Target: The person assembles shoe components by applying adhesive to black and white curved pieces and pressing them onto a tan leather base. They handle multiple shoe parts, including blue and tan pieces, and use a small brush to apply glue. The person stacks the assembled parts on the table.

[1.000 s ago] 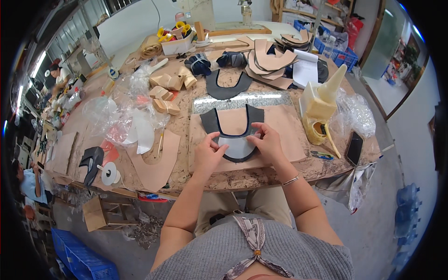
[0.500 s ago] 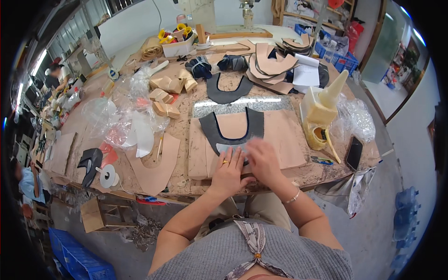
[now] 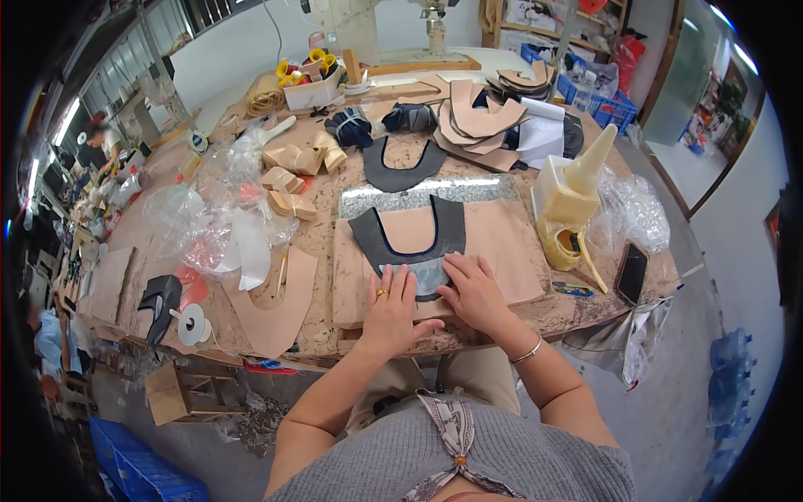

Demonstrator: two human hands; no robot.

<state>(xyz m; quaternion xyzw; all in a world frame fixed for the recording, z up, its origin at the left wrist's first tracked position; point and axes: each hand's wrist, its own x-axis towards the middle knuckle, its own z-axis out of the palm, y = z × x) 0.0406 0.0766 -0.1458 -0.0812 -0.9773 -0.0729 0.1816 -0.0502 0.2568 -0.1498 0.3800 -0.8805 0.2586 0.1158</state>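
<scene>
A dark grey U-shaped shoe-upper piece (image 3: 452, 230) with a navy inner edge lies on a tan leather sheet (image 3: 512, 266), its opening facing away from me. Across its curved near end sits a pale grey patch (image 3: 428, 276). My left hand (image 3: 393, 316) rests flat on the patch's left part, fingers straight and thumb stretched toward the right. On the right end of the patch and the dark piece, my right hand (image 3: 475, 293) also lies flat with its fingers extended. Neither hand grips anything. The fingers hide parts of the patch and the lower curve.
Beyond the sheet are a speckled stone slab (image 3: 368, 194) and another dark U-shaped piece (image 3: 401, 177). A glue bottle (image 3: 559, 209), a phone (image 3: 633, 274) and a cutter (image 3: 574, 289) stand or lie at right. Leftward are plastic bags (image 3: 180, 222), a tan U-shaped piece (image 3: 288, 314) and a white spool (image 3: 194, 325).
My right hand, blurred and bunched beside the left before, has moved right and flattened onto the patch. The left hand stays on the patch. The whole view has shifted slightly.
</scene>
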